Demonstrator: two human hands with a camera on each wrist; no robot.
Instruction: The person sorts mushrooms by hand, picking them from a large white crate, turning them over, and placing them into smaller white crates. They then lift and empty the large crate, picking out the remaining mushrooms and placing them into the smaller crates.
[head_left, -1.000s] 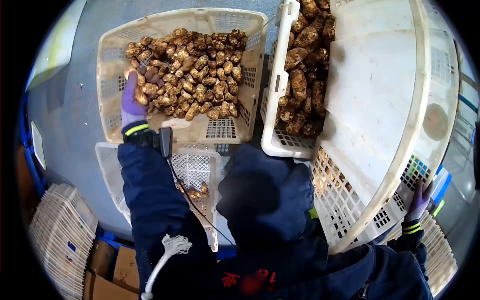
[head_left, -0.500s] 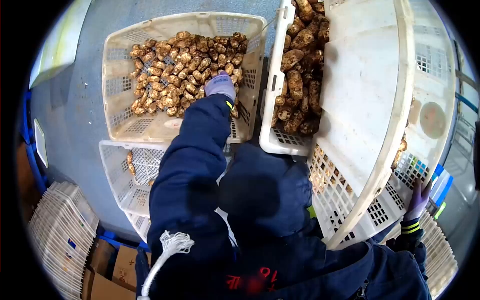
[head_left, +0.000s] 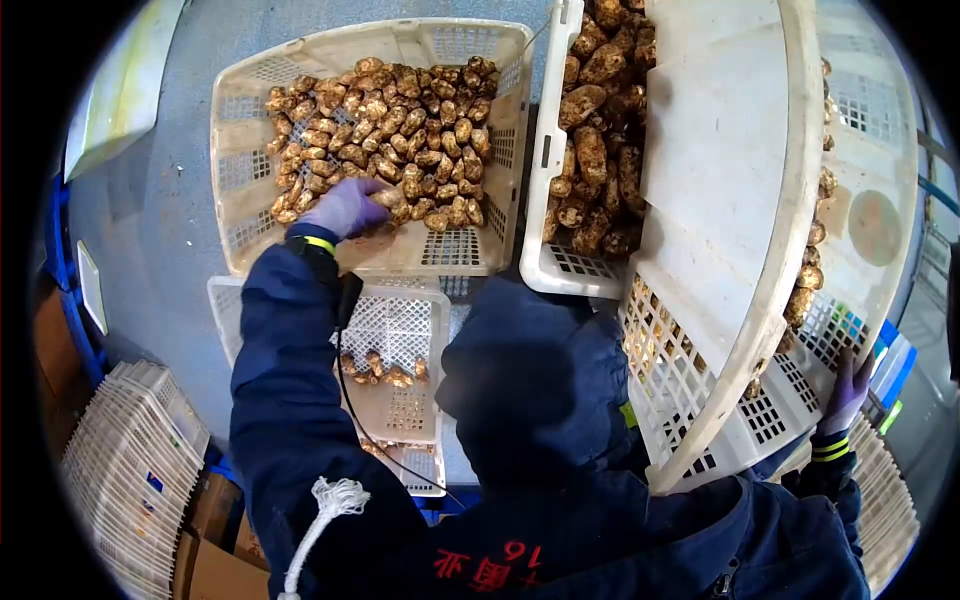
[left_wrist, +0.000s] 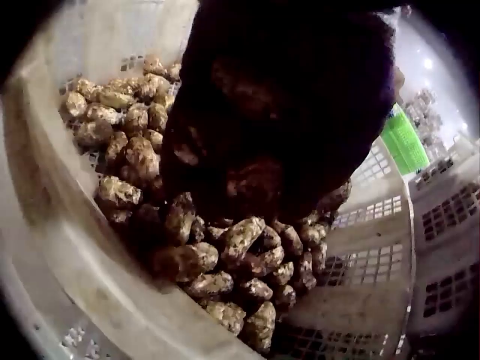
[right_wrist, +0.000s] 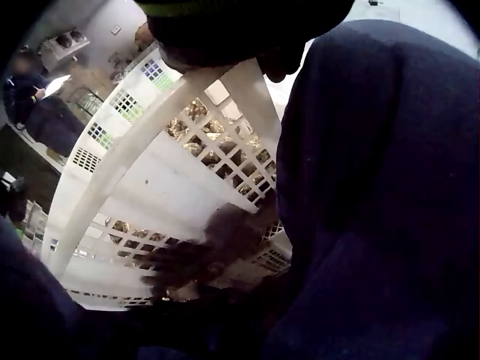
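In the head view, the purple-gloved left hand (head_left: 345,207) is at the near side of a beige crate (head_left: 375,262) of brown tubers (head_left: 400,120), fingers around a pale tuber (head_left: 391,201). The left wrist view shows the left hand (left_wrist: 277,112) dark, with several tubers (left_wrist: 256,182) against its underside. At far right, the right hand (head_left: 847,392) grips the near corner of a large white crate (head_left: 870,290), which stands tilted. The right hand (right_wrist: 274,67) is mostly in shadow in the right wrist view.
Larger tubers (head_left: 592,155) fill a white crate (head_left: 541,200) in the middle. Below the beige crate stands a smaller white crate (head_left: 440,330) with several pieces. Stacked crates (head_left: 130,470) and cardboard (head_left: 225,575) lie lower left. A person (right_wrist: 34,97) holds something white.
The left hand went from the beige crate's left side to its right, then back to its near side. More tubers show along the tilted crate at right. The right hand has barely moved.
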